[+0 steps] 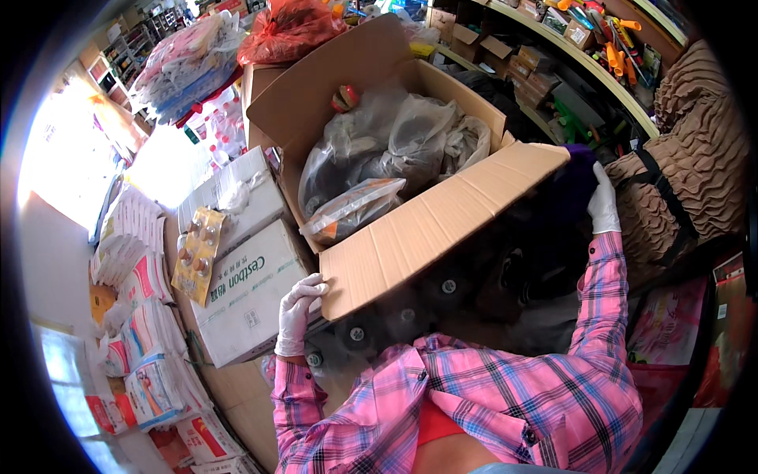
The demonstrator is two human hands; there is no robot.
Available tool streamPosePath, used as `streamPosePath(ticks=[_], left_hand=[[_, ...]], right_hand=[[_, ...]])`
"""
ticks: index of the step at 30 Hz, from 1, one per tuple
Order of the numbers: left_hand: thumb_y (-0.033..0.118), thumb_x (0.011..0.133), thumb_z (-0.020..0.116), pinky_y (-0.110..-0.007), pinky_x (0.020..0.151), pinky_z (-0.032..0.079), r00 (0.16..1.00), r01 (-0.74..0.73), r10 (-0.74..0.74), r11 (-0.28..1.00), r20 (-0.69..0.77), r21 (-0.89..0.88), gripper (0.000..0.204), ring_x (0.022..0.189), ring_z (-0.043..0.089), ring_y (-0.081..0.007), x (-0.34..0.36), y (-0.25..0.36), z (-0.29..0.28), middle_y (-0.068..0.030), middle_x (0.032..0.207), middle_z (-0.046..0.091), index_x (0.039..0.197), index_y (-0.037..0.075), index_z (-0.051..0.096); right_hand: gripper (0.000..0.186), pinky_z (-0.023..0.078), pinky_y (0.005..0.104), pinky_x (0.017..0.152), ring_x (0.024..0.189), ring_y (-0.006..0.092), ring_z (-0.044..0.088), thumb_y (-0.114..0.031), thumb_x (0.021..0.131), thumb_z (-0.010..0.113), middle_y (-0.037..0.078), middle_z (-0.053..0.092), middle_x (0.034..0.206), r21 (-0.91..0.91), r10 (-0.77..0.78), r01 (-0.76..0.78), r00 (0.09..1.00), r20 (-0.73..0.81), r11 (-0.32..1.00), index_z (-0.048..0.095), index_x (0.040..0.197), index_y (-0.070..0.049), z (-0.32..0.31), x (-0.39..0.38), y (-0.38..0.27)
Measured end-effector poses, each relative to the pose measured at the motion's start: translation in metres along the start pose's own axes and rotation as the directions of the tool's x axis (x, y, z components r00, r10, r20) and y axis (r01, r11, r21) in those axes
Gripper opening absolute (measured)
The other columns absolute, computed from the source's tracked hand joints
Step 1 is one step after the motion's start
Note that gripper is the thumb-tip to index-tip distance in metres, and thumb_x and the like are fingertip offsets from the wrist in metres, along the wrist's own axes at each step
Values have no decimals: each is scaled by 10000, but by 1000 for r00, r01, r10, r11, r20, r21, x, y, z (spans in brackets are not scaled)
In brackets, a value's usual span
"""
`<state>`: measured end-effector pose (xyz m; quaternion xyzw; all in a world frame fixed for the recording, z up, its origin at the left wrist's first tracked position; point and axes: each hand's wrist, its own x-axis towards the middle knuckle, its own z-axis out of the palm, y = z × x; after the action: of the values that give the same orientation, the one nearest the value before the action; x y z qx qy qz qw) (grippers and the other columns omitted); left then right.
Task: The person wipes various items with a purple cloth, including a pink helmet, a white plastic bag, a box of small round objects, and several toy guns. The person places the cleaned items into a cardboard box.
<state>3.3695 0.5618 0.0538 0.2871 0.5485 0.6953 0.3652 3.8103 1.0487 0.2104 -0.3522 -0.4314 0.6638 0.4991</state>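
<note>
A large open cardboard box (264, 118) stands before me, its near flap (442, 229) folded out toward me. My left hand (298, 314), in a white glove, pinches the flap's left corner. My right hand (604, 207), also gloved in white, is just past the flap's right end, its fingers closed at a dark purple cloth (582, 167); the fingertips are partly hidden. Inside the box lie clear plastic bags (414, 134) with contents I cannot make out. A flatter clear packet (355, 209) rests at the near left inside. A small red-and-green object (345, 99) is by the far wall.
White cartons (253, 284) stand left of the box, with a brown-and-gold blister pack (197, 257) on them. Packaged stacks (154, 387) line the left. A red bag (288, 31) sits behind. Shelves (568, 95) and a brown ruffled bundle (687, 158) are right. Dark-capped bottles (357, 336) are below the flap.
</note>
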Motion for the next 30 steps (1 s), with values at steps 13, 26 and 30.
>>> streamPosePath(ticks=[13, 26, 30], left_hand=[[47, 718, 678, -397, 803, 493, 958, -275, 164, 293, 235, 916, 489, 965, 555, -314, 7, -19, 66, -156, 1057, 564, 1199, 84, 600], [36, 736, 682, -405, 806, 480, 945, -131, 325, 251, 44, 959, 296, 962, 526, -353, 32, -75, 86, -204, 1043, 514, 1017, 46, 589], [-52, 769, 650, -313, 722, 496, 874, -134, 452, 576, -178, 806, 296, 864, 552, -228, 33, -95, 61, -136, 997, 511, 1039, 33, 562]], right_hand=[[417, 358, 303, 1043, 1191, 197, 513, -281, 1005, 480, 99, 564, 1297, -602, -514, 536, 826, 231, 592, 545, 1283, 24, 92, -42, -38], [211, 468, 383, 911, 1021, 303, 604, -94, 881, 612, 146, 644, 1065, -520, -422, 830, 553, 718, 202, 649, 1075, -20, 189, -57, 120], [368, 352, 498, 1025, 1153, 402, 476, -202, 837, 656, 190, 496, 1313, -648, -458, 734, 513, 726, -205, 614, 1194, -120, 217, -69, 202]])
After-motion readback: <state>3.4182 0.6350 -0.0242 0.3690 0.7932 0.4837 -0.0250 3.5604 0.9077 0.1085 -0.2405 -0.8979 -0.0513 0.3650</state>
